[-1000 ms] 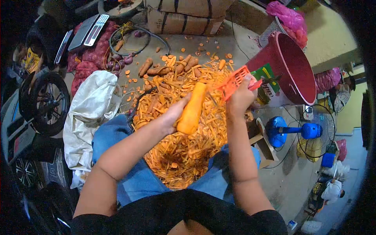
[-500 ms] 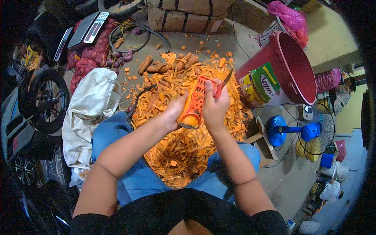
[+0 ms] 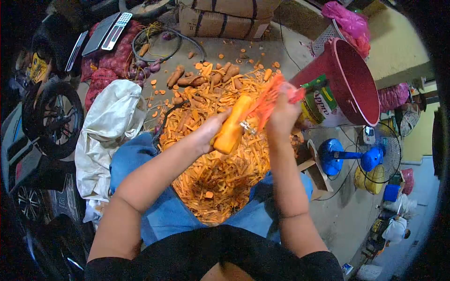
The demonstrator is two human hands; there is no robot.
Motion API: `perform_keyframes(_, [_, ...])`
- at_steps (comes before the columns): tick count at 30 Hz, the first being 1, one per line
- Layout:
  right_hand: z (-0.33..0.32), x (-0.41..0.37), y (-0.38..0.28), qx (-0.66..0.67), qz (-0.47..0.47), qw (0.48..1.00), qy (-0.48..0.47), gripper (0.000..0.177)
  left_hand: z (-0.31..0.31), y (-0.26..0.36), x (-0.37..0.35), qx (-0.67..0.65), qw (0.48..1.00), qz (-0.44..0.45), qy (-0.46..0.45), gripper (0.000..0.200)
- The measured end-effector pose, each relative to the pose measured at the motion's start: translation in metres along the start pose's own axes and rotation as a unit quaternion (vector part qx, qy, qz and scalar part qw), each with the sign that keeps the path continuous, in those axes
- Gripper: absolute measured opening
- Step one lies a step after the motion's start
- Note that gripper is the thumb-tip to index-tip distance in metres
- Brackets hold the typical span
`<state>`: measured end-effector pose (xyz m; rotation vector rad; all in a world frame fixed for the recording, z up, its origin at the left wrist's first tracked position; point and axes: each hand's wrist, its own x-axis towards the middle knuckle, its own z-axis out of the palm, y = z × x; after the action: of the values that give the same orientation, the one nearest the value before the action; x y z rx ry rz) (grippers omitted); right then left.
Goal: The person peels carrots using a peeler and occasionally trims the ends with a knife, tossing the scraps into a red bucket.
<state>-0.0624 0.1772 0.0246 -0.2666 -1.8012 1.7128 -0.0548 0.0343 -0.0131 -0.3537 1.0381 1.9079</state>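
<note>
My left hand (image 3: 211, 131) is wrapped round a thick peeled carrot (image 3: 234, 124), held tilted above a heap of carrot peelings (image 3: 220, 173). Just right of it, my right hand (image 3: 283, 114) grips an orange perforated plastic peeler (image 3: 269, 100), smeared by motion, with a shiny metal part at its lower end close to the carrot. Something red (image 3: 296, 95) also shows at the right hand's fingers, blurred. Beyond the hands, several unpeeled carrots (image 3: 192, 80) lie at the far edge of the heap.
A large red bucket (image 3: 323, 65) leans at the right, near a blue fan (image 3: 333, 157). White sacking (image 3: 105, 136) lies at my left. Behind are net bags of onions (image 3: 110, 63), a scale (image 3: 101, 35) and a strapped carton (image 3: 220, 23). A person (image 3: 396, 229) is far right.
The peeler has come off the carrot as my right hand moved right and slightly up. The carrot stays in my left hand. The dark blade seen earlier beside the right hand no longer shows.
</note>
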Motion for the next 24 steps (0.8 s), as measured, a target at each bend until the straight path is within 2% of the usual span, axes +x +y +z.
perform_keyframes(1, [0.007,-0.012,-0.004,0.0,0.0,1.0,-0.001,0.018,0.004,0.004,-0.003,-0.027,1.0,0.01,-0.007,0.036])
perform_keyframes(3, [0.015,-0.028,-0.008,-0.06,-0.022,0.994,-0.086,0.017,0.01,0.008,-0.007,-0.039,0.999,0.019,-0.003,0.036])
perform_keyframes(4, [0.014,-0.026,-0.002,-0.06,-0.021,0.994,-0.087,0.017,0.01,0.009,-0.008,-0.049,0.998,0.026,0.002,0.036])
perform_keyframes(5, [0.01,-0.019,0.01,-0.054,-0.04,0.997,-0.045,0.017,0.003,0.009,-0.008,0.022,0.999,0.013,-0.026,0.037])
perform_keyframes(6, [0.004,-0.009,0.022,-0.048,-0.059,0.997,-0.002,0.017,0.005,0.01,-0.013,0.021,0.999,0.013,-0.026,0.037])
perform_keyframes(7, [-0.003,0.01,0.02,-0.085,-0.042,0.993,0.073,0.016,0.01,0.012,-0.022,0.072,0.997,-0.022,-0.026,0.038])
perform_keyframes(8, [-0.018,0.023,0.013,-0.075,0.078,0.988,0.106,0.019,0.012,0.013,-0.027,0.124,0.99,-0.056,-0.026,0.038])
perform_keyframes(9, [-0.031,0.036,0.02,0.105,0.047,0.987,0.111,0.02,0.005,0.007,-0.023,0.108,0.99,-0.062,-0.072,0.038])
perform_keyframes(10, [-0.041,0.04,0.018,0.061,0.057,0.98,0.18,0.021,0.004,0.006,-0.022,0.111,0.989,-0.062,-0.072,0.038])
perform_keyframes(12, [-0.054,0.06,0.035,0.17,0.048,0.944,0.279,0.02,0.004,0.007,-0.019,0.053,0.997,-0.033,-0.044,0.038])
perform_keyframes(13, [-0.05,0.051,0.02,0.17,0.047,0.944,0.279,0.02,0.0,0.006,-0.013,0.044,0.999,-0.005,-0.023,0.037])
perform_keyframes(15, [-0.036,0.022,-0.006,0.162,0.122,0.979,0.01,0.02,-0.004,0.008,-0.008,-0.001,1.0,-0.008,-0.021,0.036])
perform_keyframes(17, [-0.015,0.006,0.017,0.059,0.04,0.997,0.003,0.018,-0.003,0.009,-0.007,-0.063,0.998,-0.008,-0.026,0.036])
perform_keyframes(19, [0.007,-0.025,-0.007,-0.047,0.036,0.996,-0.061,0.02,0.009,0.012,-0.01,-0.084,0.996,0.001,-0.011,0.036])
perform_keyframes(22, [0.016,-0.042,-0.009,-0.04,0.003,0.995,-0.088,0.021,0.016,0.011,-0.013,-0.085,0.996,0.019,0.018,0.036])
perform_keyframes(24, [0.012,-0.037,-0.005,-0.068,0.005,0.995,-0.069,0.02,0.017,0.011,-0.016,-0.065,0.997,0.03,0.031,0.036])
